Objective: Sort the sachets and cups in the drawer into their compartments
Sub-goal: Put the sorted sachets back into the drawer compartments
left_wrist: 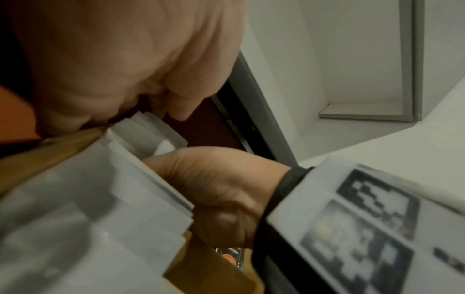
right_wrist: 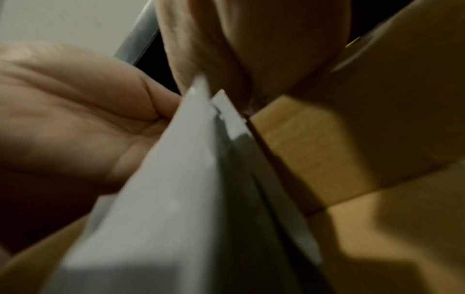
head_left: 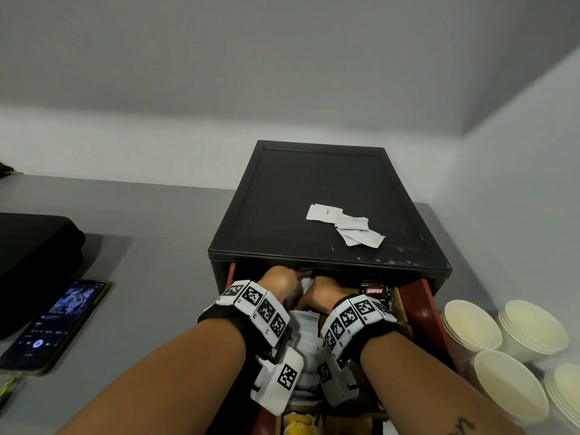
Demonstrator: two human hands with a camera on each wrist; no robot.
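Both my hands reach deep into the open red drawer [head_left: 420, 309] of a black cabinet [head_left: 314, 183]. My left hand [head_left: 279, 277] and right hand [head_left: 323, 290] close from either side on an upright stack of white sachets [head_left: 304, 334] in the middle compartment. In the left wrist view my left fingers [left_wrist: 176, 107] curl over the far end of the white sachets [left_wrist: 113, 199], and my right hand [left_wrist: 214, 189] grips their side. The right wrist view shows my right fingers [right_wrist: 226, 49] wedged between the sachets [right_wrist: 176, 199] and a cardboard divider [right_wrist: 352, 139]. A black Kopiko sachet [head_left: 375, 291] stands in the right compartment.
A few loose white sachets [head_left: 345, 224] lie on the cabinet top. Stacks of cream paper cups [head_left: 470, 324] lie on the counter to the right of the drawer. A phone [head_left: 59, 321] and a black case [head_left: 31, 262] sit at the left. Something yellow [head_left: 298, 420] shows at the drawer's front.
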